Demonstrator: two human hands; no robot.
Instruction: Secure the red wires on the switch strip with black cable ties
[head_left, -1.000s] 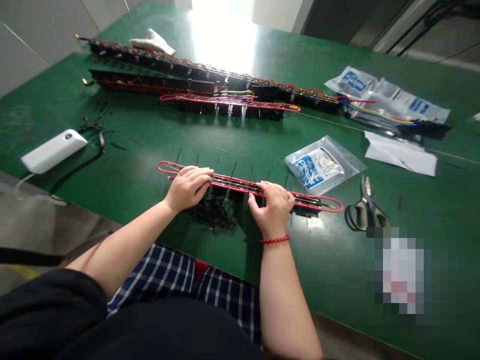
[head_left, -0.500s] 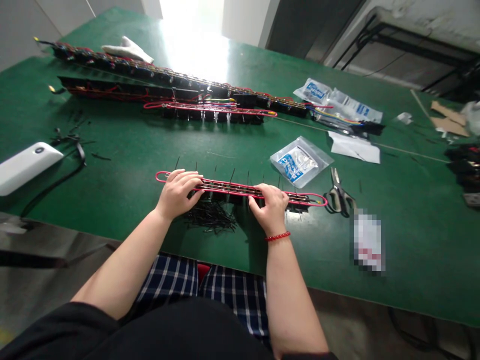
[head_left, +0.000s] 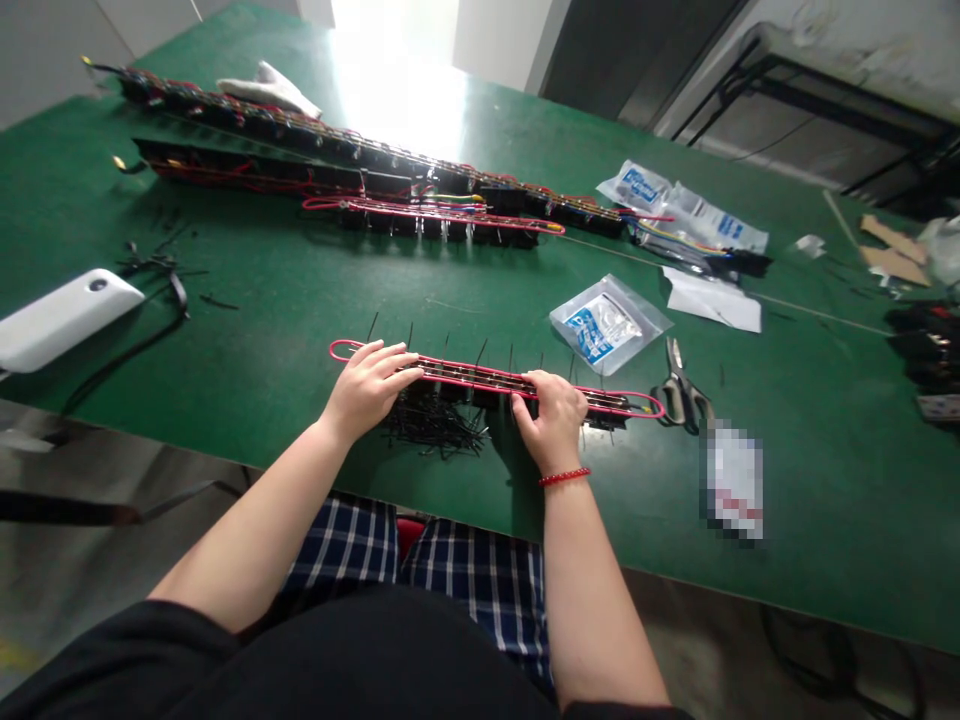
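Observation:
A long wire harness [head_left: 480,376] with red cable looped at both ends lies on a black base at the table's near side. Thin black cable ties [head_left: 481,352] stick up from it at intervals. My left hand [head_left: 373,388] lies over its left part, fingers extended along and across it, thumb largely hidden. My right hand [head_left: 553,418], with a red bead bracelet [head_left: 565,477] at the wrist, grips the right part, thumb on the near side and fingers over the top. Just in front of the harness is a pile of loose black cable ties [head_left: 439,425].
Scissors [head_left: 681,385] lie right of the harness, near a blurred packet [head_left: 735,480]. Behind are a clear plastic bag [head_left: 609,325], white paper [head_left: 712,298] and another red-looped harness [head_left: 442,220]. Longer wired strips [head_left: 300,130], a white glove [head_left: 268,92] and a white device [head_left: 67,318] are farther left.
The whole view has shifted slightly. My left thumb, visible below the harness before, is now mostly tucked out of sight. My right hand keeps its grip at about the same place.

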